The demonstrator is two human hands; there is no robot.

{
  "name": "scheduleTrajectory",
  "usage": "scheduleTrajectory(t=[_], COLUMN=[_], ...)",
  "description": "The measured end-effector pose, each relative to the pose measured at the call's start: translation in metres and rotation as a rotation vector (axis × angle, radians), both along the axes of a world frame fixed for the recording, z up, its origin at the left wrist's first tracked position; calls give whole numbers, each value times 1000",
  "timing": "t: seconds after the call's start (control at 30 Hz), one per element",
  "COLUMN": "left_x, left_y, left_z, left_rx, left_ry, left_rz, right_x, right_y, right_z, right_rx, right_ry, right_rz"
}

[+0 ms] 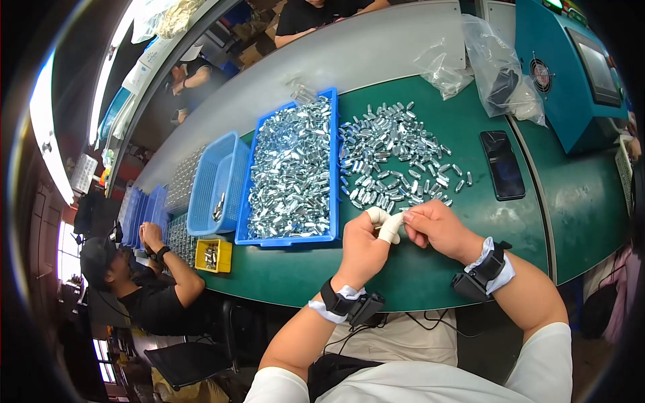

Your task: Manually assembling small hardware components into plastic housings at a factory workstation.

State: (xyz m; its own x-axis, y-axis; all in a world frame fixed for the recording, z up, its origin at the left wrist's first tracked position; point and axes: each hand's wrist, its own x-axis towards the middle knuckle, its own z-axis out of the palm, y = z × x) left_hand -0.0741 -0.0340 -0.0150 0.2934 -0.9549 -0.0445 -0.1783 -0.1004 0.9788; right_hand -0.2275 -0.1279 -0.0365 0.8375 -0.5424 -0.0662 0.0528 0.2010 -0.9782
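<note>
My left hand (366, 247) and my right hand (440, 230) meet above the near edge of the green table. White finger cots (390, 228) cover the thumb and a finger of the left hand, and its fingers are curled closed. Thumb and forefinger of the right hand pinch together right at the tip of a cot. Whatever lies between the fingers is hidden. Just beyond the hands spreads a loose pile of small shiny metal parts (396, 151). More of these parts fill a blue tray (334, 168) left of the pile.
A light-blue basket (232, 171) and a yellow bin (228, 256) with metal parts stand left of the tray. At right lie a black phone (502, 166) and clear plastic bags (500, 74), near a teal machine (561, 80) with a screen. A co-worker (144, 289) sits at far left.
</note>
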Motion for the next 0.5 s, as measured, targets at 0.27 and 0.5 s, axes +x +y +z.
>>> scheduleTrajectory(t=[0.27, 0.5], left_x=[2, 15], left_y=[1, 15], left_z=[7, 20], left_rx=[-222, -218], left_ry=[-236, -589], left_rz=[14, -30], right_x=[2, 0], right_y=[1, 9], right_z=[-1, 4], right_rx=[29, 11], right_ry=[-13, -45], right_rz=[-7, -14])
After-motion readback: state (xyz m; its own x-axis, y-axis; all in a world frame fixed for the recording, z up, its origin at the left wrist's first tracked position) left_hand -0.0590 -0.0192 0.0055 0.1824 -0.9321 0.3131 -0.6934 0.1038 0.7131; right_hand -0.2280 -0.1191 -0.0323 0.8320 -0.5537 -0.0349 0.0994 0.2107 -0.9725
